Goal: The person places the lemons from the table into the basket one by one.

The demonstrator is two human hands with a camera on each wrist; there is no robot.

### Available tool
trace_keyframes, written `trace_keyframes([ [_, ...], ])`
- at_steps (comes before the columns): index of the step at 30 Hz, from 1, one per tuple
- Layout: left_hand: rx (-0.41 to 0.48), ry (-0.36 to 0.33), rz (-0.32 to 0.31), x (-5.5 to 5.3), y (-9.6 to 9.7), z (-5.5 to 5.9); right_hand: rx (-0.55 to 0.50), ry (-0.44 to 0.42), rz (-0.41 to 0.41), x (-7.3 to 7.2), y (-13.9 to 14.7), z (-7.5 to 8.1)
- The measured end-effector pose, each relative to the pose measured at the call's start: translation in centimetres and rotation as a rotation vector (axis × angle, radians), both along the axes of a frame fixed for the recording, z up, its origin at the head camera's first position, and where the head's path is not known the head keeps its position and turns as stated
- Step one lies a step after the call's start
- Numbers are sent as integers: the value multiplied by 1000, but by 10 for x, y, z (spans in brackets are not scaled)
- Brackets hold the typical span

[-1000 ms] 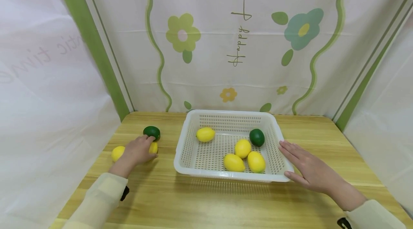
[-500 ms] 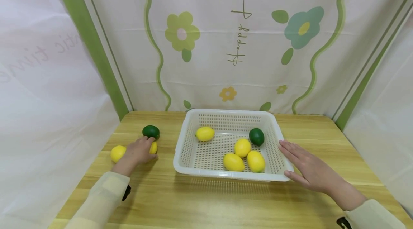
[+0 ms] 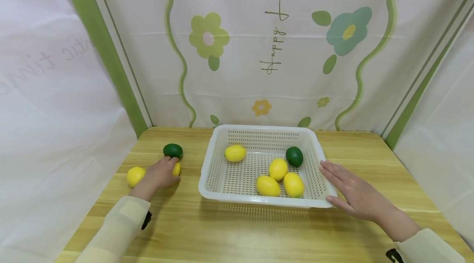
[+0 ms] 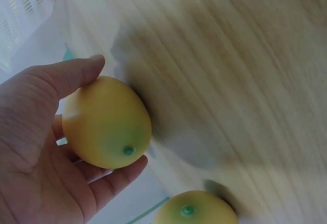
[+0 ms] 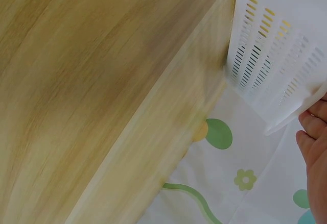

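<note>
At the left of the table my left hand (image 3: 160,173) holds a yellow lemon (image 4: 107,122), the thumb on one side and the fingers curled round the other. Most of that lemon is hidden under the hand in the head view. A second lemon (image 3: 135,176) lies beside the wrist, and a dark green lime-like fruit (image 3: 173,151) sits just beyond the fingertips. My right hand (image 3: 353,193) rests with straight fingers against the right rim of a white plastic basket (image 3: 255,200). Inside the basket are several lemons (image 3: 268,186) and one dark green fruit (image 3: 294,157).
The basket stands near the middle of the wooden table (image 3: 237,238), towards its back edge. A white curtain (image 3: 237,82) with printed flowers hangs behind the table, and more cloth hangs at both sides.
</note>
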State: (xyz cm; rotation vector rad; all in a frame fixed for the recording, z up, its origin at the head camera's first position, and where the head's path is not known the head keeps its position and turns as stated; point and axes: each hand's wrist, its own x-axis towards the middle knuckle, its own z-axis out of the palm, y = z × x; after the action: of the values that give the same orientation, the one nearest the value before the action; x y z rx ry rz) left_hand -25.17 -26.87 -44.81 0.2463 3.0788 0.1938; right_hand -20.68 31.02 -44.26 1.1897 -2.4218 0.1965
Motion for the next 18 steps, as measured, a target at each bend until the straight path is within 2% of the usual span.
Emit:
trace_keyframes([
  [9,3,-1,-28,0,2,4,-1,-3,-1,1,-1,2],
  [18,6,-17,-46,-4,1,3,-24,21,18,1,-2,3],
])
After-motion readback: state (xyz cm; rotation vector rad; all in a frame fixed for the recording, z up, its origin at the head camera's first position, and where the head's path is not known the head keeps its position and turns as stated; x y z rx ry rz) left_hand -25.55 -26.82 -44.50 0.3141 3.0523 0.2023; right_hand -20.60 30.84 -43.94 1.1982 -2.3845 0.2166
